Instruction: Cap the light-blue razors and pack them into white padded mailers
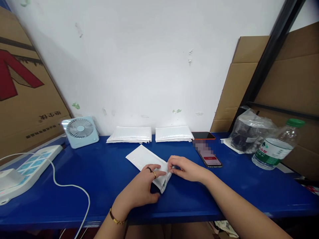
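A scuffed white wall (139, 66) backs a blue table (112, 186), with a printed cardboard box (30, 109) at the left and a black metal post (269, 49) at the right. One white padded envelope (143, 157) lies at the table's near middle, set diagonally, its one end far left and the other near right. The left hand (141, 189) is spread, fingers resting flat on the envelope and thumb held apart near its lower corner; it grips nothing. It bears a gold ring (154, 174) and, at the wrist, a bracelet (116, 217). The right hand (185, 168) is drawn nearly closed, fingertips pinching the envelope's right end. Far side, against the wall: two stacks of white padded envelopes (173, 133), side by side. Far left: a light-blue fan (81, 131); nearer, a power strip (37, 166) and a white cable (86, 191). Right: a dark-screened phone (204, 135), a lit phone (211, 157) nearer, a clear plastic bag (249, 124), and a green-capped bottle (275, 149).
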Available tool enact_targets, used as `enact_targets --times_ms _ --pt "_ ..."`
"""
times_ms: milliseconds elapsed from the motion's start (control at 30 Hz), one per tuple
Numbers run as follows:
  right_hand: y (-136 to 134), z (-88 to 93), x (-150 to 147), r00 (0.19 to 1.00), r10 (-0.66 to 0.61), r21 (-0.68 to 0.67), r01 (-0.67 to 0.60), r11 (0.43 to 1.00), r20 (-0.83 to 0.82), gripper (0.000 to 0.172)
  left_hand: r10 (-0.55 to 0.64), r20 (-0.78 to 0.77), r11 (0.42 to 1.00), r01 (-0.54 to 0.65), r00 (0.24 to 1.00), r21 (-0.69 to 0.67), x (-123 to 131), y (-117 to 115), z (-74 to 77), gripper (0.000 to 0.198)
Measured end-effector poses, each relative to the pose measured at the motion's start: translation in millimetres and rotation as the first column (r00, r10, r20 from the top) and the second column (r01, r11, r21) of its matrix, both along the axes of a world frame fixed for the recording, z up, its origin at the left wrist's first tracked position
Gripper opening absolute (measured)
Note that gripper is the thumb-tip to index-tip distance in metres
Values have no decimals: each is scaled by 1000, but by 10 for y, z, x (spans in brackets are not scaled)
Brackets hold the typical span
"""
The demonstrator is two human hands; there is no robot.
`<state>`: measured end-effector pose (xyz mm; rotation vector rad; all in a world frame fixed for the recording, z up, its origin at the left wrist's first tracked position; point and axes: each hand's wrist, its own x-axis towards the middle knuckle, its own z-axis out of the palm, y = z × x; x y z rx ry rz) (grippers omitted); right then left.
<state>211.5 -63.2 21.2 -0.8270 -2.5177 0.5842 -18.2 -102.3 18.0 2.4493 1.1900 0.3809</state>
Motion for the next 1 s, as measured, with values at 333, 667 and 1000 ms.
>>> enact_targets --times_ms 333,667,1000 --pt "48 -233 -152 987 -158 334 162 928 -39 10 359 225 903 -398 906 163 344 -35 -301 11" --pt "-100 -262 -270 979 -50 743 -117 659 198 26 418 492 903 -407 764 -136 185 192 -256 12" --pt "21 -39 -115 947 -237 659 322 680 -218 22 395 802 898 -370 447 -237 134 152 86 25"
